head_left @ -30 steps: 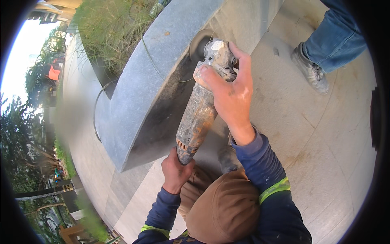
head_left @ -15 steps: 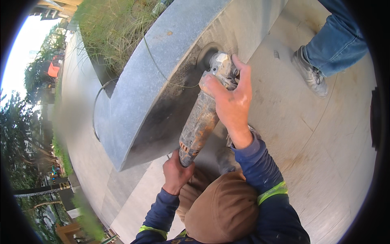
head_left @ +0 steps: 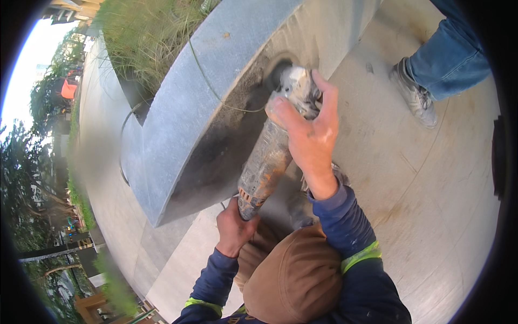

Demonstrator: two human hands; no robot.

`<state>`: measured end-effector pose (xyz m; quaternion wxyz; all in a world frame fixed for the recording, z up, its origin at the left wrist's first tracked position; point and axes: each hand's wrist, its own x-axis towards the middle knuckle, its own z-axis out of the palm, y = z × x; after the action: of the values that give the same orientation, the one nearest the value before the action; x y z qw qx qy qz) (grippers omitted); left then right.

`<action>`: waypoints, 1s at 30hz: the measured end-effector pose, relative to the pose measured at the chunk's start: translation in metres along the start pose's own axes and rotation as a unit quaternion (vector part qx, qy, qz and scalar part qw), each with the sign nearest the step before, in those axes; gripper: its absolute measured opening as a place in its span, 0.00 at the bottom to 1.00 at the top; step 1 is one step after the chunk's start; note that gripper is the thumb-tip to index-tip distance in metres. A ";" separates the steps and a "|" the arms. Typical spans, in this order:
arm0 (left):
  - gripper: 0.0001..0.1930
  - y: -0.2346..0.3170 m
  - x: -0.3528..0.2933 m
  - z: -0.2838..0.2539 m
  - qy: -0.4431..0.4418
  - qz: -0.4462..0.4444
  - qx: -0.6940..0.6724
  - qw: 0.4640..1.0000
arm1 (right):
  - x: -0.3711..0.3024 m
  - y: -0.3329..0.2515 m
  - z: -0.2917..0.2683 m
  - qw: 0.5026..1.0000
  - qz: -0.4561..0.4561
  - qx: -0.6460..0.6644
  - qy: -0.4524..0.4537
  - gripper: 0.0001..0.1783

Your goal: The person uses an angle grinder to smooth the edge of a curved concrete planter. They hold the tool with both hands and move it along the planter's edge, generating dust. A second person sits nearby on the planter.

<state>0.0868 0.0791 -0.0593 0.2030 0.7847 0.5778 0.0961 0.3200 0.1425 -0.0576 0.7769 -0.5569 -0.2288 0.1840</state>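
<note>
A dusty, worn angle grinder (head_left: 265,162) slants up and to the right from my body. Around its rear end my left hand (head_left: 235,229) is closed. My right hand (head_left: 313,127) grips the grinder near its metal head, thumb on one side and fingers on the other. The blurred disc (head_left: 278,74) lies against the side face of a grey stone-like planter wall (head_left: 199,102), with dark marks on that face around and below it. How hard the disc presses cannot be made out.
Grass (head_left: 145,40) grows behind the wall, and a thin green cord (head_left: 202,73) hangs over its top. On the paved floor (head_left: 410,216) at the right stands a person in jeans (head_left: 450,62) and a grey shoe (head_left: 415,97). My brown-clad knee (head_left: 297,275) is below the grinder.
The grinder's head and my right hand have shifted slightly to the right. My left hand keeps its hold in nearly the same place.
</note>
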 end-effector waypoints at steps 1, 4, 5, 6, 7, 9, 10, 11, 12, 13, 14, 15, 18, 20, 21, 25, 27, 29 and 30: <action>0.18 0.002 0.001 0.000 0.008 0.002 0.001 1.000 | 0.003 -0.005 0.000 0.999 -0.028 -0.011 -0.011 0.36; 0.19 -0.002 0.004 -0.005 0.029 0.024 -0.037 0.999 | 0.004 -0.017 0.003 0.999 -0.040 -0.018 -0.023 0.36; 0.18 -0.003 0.003 -0.005 0.018 0.012 -0.027 0.999 | 0.002 -0.016 0.004 0.999 -0.032 -0.017 -0.018 0.36; 0.18 -0.004 0.001 -0.005 0.010 0.002 -0.018 1.000 | 0.001 -0.015 0.005 0.999 -0.025 -0.015 -0.013 0.36; 0.18 -0.005 0.000 -0.005 0.001 -0.009 -0.008 1.000 | -0.003 -0.007 0.004 1.000 -0.018 -0.014 -0.002 0.36; 0.18 -0.009 -0.005 -0.003 -0.041 -0.031 0.022 0.998 | -0.010 0.008 0.003 0.999 0.032 -0.008 0.013 0.37; 0.18 -0.013 -0.007 -0.001 -0.063 -0.042 0.037 0.996 | -0.014 0.014 0.001 0.997 0.076 -0.003 0.017 0.37; 0.18 -0.017 -0.009 0.001 -0.077 -0.047 0.049 0.995 | -0.018 0.020 -0.001 0.993 0.119 0.002 0.021 0.37; 0.18 -0.021 -0.009 0.004 -0.090 -0.050 0.062 0.993 | -0.020 0.027 -0.003 0.992 0.121 -0.037 0.023 0.37; 0.18 -0.024 -0.009 0.005 -0.103 -0.053 0.075 0.990 | -0.022 0.032 -0.003 0.993 0.104 -0.056 0.023 0.37; 0.18 -0.025 -0.010 0.005 -0.097 -0.056 0.074 0.991 | -0.023 0.035 -0.003 0.993 0.087 -0.075 0.023 0.37; 0.18 -0.022 -0.009 0.003 -0.090 -0.060 0.073 0.991 | -0.021 0.033 -0.002 0.993 0.072 -0.094 0.022 0.37; 0.18 -0.010 -0.004 0.000 -0.038 -0.050 0.038 0.997 | -0.012 0.014 0.002 0.999 0.019 -0.029 0.019 0.37; 0.18 -0.002 0.001 -0.002 -0.002 -0.029 0.020 0.999 | -0.005 -0.005 0.002 1.000 0.015 0.006 -0.012 0.37; 0.18 -0.002 0.002 -0.003 -0.004 -0.028 0.023 0.999 | -0.004 -0.010 0.002 0.999 0.013 0.023 -0.027 0.37; 0.17 -0.013 -0.002 0.000 -0.020 -0.024 0.044 0.999 | -0.010 0.002 0.004 0.995 0.076 0.061 0.016 0.37; 0.17 -0.020 -0.005 0.005 -0.034 -0.031 0.056 0.997 | -0.013 0.014 0.001 0.995 0.096 0.028 0.014 0.37; 0.17 -0.022 -0.008 0.007 -0.051 -0.046 0.067 0.995 | -0.016 0.023 -0.001 0.996 0.091 0.006 0.013 0.37; 0.17 -0.020 -0.007 0.007 -0.040 -0.040 0.065 0.996 | -0.014 0.021 -0.001 0.997 0.073 -0.002 0.011 0.37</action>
<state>0.0696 0.0758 -0.0733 0.1780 0.7757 0.6052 0.0190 0.3083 0.1412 -0.0802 0.7629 -0.5753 -0.1798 0.2336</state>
